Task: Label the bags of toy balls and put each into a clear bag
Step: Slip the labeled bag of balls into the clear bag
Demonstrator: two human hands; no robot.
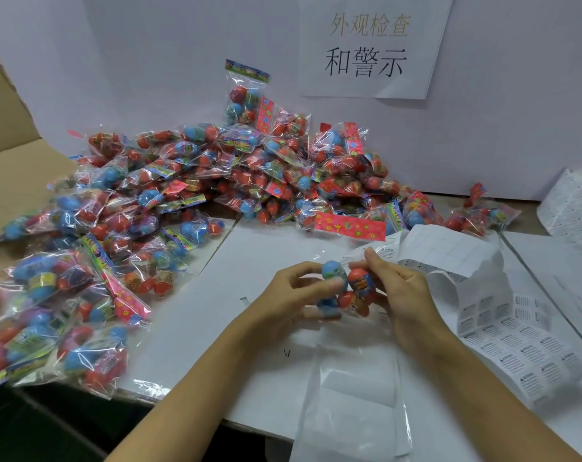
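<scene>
- The bag of balls is near the middle of the bench.
- Both hands, left and right, grip it.
- It looks light, crinkly and slippery; hold the balls, not the loose wrap.

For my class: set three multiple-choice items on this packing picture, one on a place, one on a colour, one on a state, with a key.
1. Where does the label sheet lie?
A. right of the hands
B. on the pile
C. on the wall

2. What colours are the balls in the held bag?
A. green and yellow
B. blue and red
C. black and white

3. How is the held bag handled?
A. lying untouched
B. one hand only
C. both hands grip it

Key: 1 A, the sheet spreads at right. 2 B, both colours show. 3 C, left hand and right hand hold it.
</scene>
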